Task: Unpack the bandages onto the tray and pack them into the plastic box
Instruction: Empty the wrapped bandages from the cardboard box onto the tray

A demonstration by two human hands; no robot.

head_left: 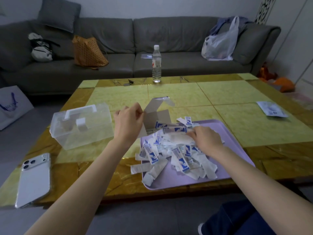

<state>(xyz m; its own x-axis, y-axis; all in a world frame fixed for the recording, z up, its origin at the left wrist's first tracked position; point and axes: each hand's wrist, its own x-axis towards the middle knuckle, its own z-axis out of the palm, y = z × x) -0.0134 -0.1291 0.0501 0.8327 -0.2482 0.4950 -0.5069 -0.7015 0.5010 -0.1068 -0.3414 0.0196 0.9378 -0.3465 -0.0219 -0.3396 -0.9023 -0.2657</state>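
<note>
Low table (237,95): top of yellow-green panels framed by golden-brown borders.

Items resting directly on the top:
- Clear plastic box (81,126), lid closed, with a white handle and latch, left of centre.
- Smartphone (34,180), face down with its camera lenses up, at the near left corner, overhanging the front edge.
- Lilac tray (237,150), near edge, right of centre, just beside the box.
- Wrapped bandages (140,167), a few extending past the tray's left rim onto the top.
- Water bottle (156,65), upright, capped, at the far edge.
- Small metal tools (130,81), left of the bottle; type indistinct.
- Flat printed packet (271,108), right edge, well apart from the tray.
</note>
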